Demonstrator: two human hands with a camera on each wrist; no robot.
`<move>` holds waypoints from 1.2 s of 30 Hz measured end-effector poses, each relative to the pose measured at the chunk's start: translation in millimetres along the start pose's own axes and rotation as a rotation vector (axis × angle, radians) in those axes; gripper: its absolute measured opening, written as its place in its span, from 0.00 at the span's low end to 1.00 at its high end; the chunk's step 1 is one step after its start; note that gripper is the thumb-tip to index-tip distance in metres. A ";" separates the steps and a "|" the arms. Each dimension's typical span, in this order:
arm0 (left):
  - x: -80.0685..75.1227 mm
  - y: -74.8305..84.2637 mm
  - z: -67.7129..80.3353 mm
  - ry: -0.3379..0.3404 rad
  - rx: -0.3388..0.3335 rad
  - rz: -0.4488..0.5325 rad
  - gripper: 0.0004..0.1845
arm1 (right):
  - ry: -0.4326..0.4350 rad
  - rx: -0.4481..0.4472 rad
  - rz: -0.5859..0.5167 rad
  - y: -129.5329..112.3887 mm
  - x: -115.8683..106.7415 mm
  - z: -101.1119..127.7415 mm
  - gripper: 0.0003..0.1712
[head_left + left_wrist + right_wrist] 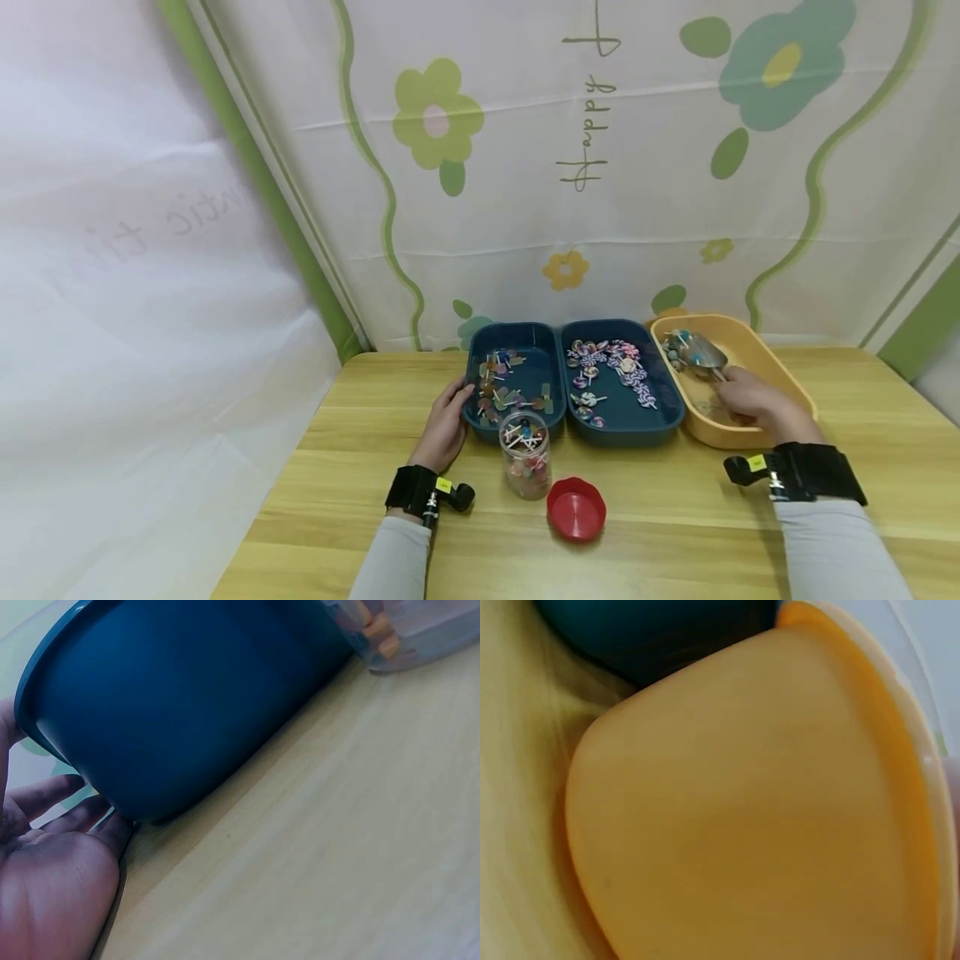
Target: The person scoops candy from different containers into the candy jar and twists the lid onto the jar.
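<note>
In the head view, my left hand [444, 427] holds the side of the left blue bin [474, 423], with a digit at its rim. The left wrist view shows the fingers [52, 796] against that bin's outer wall; their tips are partly hidden. My right hand [750, 396] grips the handle of a metal scoop [703, 352] inside the yellow bin [789, 385]. The scoop's bowl lies among blue-toned lollipop-like pieces [672, 354] at the bin's far left. In the right wrist view, the yellow bin's wall [742, 802] hides most of the hand.
An open clear jar [527, 475], partly filled with small lollipops, stands before the left bin. Beside it lies a red lid [576, 510]. The middle blue bin [660, 435] holds swirled lollipops [630, 362]. A printed curtain [510, 208] hangs behind the wooden table [675, 533].
</note>
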State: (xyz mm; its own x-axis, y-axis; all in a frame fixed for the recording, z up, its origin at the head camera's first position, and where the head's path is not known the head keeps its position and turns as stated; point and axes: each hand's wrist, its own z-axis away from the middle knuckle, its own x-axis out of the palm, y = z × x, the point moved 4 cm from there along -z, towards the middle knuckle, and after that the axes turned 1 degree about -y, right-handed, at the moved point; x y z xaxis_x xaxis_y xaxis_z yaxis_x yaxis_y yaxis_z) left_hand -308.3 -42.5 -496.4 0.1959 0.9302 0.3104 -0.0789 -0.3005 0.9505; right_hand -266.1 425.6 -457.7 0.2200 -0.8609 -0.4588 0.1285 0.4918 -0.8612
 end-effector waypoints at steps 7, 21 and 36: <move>1.0 2.0 -0.6 -0.007 0.009 -0.006 0.29 | -0.047 -0.001 -0.105 2.1 -0.9 -2.3 0.13; 1.1 2.2 3.1 -0.034 0.022 -0.002 0.28 | -0.112 0.037 -0.097 0.4 1.4 -0.1 0.19; 1.4 2.2 -0.2 -0.011 0.027 -0.003 0.28 | -0.010 -0.147 0.196 -78.9 -15.3 52.1 0.13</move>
State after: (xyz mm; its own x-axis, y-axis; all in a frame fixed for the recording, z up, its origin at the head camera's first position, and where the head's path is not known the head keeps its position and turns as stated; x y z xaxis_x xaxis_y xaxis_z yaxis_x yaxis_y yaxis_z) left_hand -308.3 -41.8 -493.9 0.2070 0.9287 0.3077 -0.0523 -0.3036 0.9514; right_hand -229.2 406.8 -371.3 0.2361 -0.7493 -0.6187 -0.0592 0.6244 -0.7788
